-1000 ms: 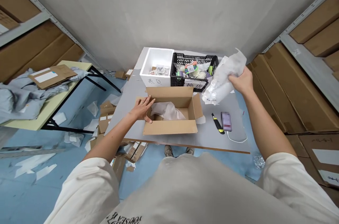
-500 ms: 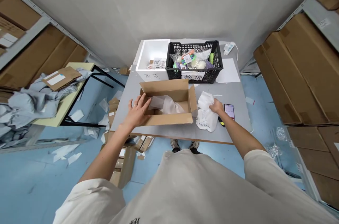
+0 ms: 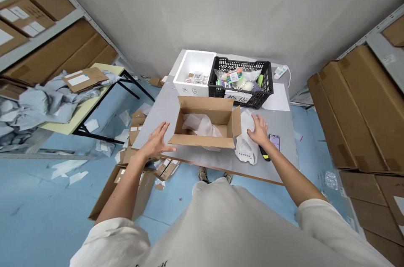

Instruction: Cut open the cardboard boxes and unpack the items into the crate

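Observation:
An open cardboard box [image 3: 203, 140] stands on the grey table with its flaps folded out. Crumpled white wrapping sheet [image 3: 202, 125] lies inside it, and a bit shows below the front flap. Just left of the box, my left hand [image 3: 157, 139] hovers with fingers spread, holding nothing. To the right of the box, my right hand [image 3: 259, 129] is open too, thumb and fingers apart, over the edge of a white plastic bag [image 3: 247, 149] with print on it. The bag lies flat beside the box; I cannot tell whether the right hand touches it.
Behind the box stand a white foam box [image 3: 191, 89] and a black crate [image 3: 265, 94] of bagged items. A phone [image 3: 274, 141] and a yellow-black tool [image 3: 264, 153] lie at right. Cartons [image 3: 142, 195] and scraps cover the floor at left; a side table [image 3: 78, 120] holds grey bags.
My right hand has let go of the white bag, which now lies beside the box. My left hand has come off the box's left side and moved outward. The view has shifted slightly.

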`<state>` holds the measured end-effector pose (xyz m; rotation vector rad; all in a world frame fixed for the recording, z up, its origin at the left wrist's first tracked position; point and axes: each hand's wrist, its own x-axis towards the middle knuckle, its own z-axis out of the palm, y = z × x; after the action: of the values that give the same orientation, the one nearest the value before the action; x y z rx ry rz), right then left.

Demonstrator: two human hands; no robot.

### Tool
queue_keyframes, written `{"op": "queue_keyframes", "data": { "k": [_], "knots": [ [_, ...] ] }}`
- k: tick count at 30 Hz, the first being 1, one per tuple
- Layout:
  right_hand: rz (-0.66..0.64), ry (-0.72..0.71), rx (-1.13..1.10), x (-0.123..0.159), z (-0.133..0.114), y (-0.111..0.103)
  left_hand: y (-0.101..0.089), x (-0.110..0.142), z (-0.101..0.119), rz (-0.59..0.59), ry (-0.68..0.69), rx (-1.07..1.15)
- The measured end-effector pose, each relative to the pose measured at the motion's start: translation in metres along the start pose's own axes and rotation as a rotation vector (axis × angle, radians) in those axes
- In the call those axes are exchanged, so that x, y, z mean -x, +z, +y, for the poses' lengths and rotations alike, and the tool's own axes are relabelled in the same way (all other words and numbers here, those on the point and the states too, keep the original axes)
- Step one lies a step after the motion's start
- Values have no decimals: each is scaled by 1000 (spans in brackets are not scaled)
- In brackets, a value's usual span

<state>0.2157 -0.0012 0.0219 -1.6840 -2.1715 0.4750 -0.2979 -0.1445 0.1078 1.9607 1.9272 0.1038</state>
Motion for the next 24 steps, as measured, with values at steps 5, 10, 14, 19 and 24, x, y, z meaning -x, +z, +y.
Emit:
{"op": "queue_keyframes", "data": {
  "k": [5,10,14,19,24],
  "knots": [
    [-357,-219,-443,11,-38,-10,11,-7,-24,-24,79,166],
    [-544,-202,-545,12,-68,-10,25,-32,-37,-26,180,397],
    [-530,-105,-614,7,-86,-6,28,-47,-35,-17,112,530],
    [-388,33,-782,-1,-107,12,22,-57,-34,204,23,444],
    [-294,84,-783,-26,-136,45,16,-66,-61,266,-64,359]
  ]
}}
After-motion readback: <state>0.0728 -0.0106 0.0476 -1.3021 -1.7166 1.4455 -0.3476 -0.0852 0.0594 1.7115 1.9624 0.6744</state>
